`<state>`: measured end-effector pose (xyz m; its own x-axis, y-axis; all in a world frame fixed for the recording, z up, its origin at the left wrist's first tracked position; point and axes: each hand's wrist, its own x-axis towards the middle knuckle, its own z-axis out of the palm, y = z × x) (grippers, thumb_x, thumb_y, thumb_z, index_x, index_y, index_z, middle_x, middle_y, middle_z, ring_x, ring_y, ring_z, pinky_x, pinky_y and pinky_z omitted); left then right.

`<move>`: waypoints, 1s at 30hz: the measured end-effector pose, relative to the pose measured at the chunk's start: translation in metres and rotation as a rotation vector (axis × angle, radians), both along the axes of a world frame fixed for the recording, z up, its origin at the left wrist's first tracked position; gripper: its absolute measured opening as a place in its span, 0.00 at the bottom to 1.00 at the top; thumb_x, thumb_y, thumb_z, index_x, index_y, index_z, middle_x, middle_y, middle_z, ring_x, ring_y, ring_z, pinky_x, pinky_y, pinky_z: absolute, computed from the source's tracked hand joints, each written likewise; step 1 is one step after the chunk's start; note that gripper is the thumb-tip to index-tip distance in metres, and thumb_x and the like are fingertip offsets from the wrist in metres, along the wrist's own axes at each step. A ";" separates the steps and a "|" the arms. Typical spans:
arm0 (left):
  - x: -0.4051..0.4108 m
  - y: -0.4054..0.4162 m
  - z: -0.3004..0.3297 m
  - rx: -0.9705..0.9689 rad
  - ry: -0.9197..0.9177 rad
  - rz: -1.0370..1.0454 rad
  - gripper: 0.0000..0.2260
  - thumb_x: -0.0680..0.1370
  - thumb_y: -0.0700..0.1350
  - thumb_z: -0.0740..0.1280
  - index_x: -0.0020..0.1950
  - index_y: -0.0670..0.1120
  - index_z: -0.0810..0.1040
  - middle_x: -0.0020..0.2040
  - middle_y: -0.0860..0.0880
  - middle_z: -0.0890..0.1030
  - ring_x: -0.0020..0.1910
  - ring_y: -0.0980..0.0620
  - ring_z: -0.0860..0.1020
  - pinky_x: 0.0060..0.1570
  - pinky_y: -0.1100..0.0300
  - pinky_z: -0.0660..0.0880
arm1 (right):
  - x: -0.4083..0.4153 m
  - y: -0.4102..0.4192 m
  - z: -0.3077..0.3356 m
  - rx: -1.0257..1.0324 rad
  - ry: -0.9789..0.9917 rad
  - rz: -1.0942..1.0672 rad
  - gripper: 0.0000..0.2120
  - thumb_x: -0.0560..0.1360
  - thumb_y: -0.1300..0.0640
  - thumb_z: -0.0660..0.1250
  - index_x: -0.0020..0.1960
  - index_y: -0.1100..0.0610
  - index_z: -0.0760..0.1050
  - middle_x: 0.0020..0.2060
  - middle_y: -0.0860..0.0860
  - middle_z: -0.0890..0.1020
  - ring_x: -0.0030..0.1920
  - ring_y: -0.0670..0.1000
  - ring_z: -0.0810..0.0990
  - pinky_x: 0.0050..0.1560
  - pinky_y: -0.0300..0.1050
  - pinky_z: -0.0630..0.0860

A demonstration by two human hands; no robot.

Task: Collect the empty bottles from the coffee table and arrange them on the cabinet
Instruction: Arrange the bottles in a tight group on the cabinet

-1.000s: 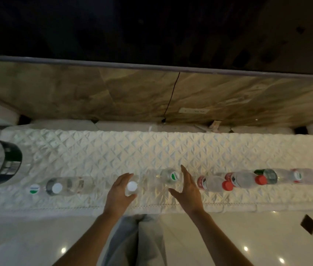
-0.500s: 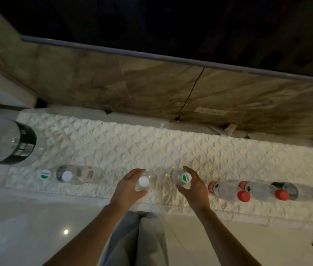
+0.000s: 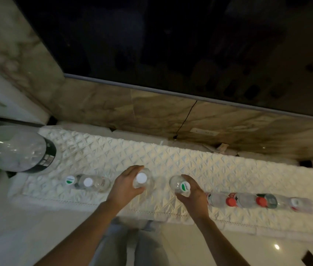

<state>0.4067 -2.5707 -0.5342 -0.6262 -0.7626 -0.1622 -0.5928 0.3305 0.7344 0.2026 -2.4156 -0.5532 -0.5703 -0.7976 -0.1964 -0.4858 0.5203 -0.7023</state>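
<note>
Fingers of the left hand (image 3: 126,186) wrap the upright white-capped bottle (image 3: 142,180); right hand (image 3: 194,194) grips the green-capped bottle (image 3: 180,185) likewise.

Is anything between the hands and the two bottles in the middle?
Nothing visible. The left hand already grips the clear plastic bottle with the white cap, and the right hand grips the clear plastic bottle with the green-and-white cap. Both stand on the white quilted cloth.
</note>
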 end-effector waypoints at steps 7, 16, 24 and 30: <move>0.034 -0.041 0.043 -0.070 0.109 -0.048 0.31 0.65 0.41 0.78 0.66 0.46 0.73 0.64 0.49 0.75 0.62 0.53 0.73 0.62 0.63 0.67 | 0.037 -0.042 0.052 -0.018 -0.013 0.002 0.29 0.64 0.57 0.77 0.62 0.45 0.71 0.55 0.43 0.79 0.54 0.44 0.77 0.53 0.33 0.72; 0.106 -0.125 0.039 -0.004 0.120 -0.096 0.30 0.66 0.43 0.77 0.66 0.46 0.73 0.64 0.51 0.74 0.61 0.55 0.73 0.61 0.65 0.66 | 0.122 -0.126 0.061 -0.027 0.004 -0.094 0.29 0.64 0.57 0.78 0.61 0.45 0.72 0.53 0.41 0.80 0.52 0.42 0.78 0.51 0.31 0.71; 0.162 -0.171 0.006 0.019 0.055 -0.062 0.30 0.65 0.45 0.78 0.65 0.45 0.74 0.62 0.50 0.76 0.58 0.57 0.72 0.57 0.67 0.66 | 0.174 -0.193 0.034 -0.027 -0.091 -0.138 0.30 0.63 0.57 0.78 0.57 0.38 0.70 0.49 0.35 0.77 0.49 0.37 0.76 0.50 0.26 0.68; 0.185 -0.189 -0.030 0.040 -0.022 -0.061 0.30 0.66 0.46 0.78 0.66 0.46 0.73 0.64 0.49 0.75 0.61 0.55 0.72 0.60 0.65 0.65 | 0.193 -0.219 0.005 0.013 -0.093 -0.066 0.28 0.63 0.57 0.78 0.61 0.50 0.74 0.54 0.46 0.81 0.53 0.45 0.78 0.52 0.36 0.72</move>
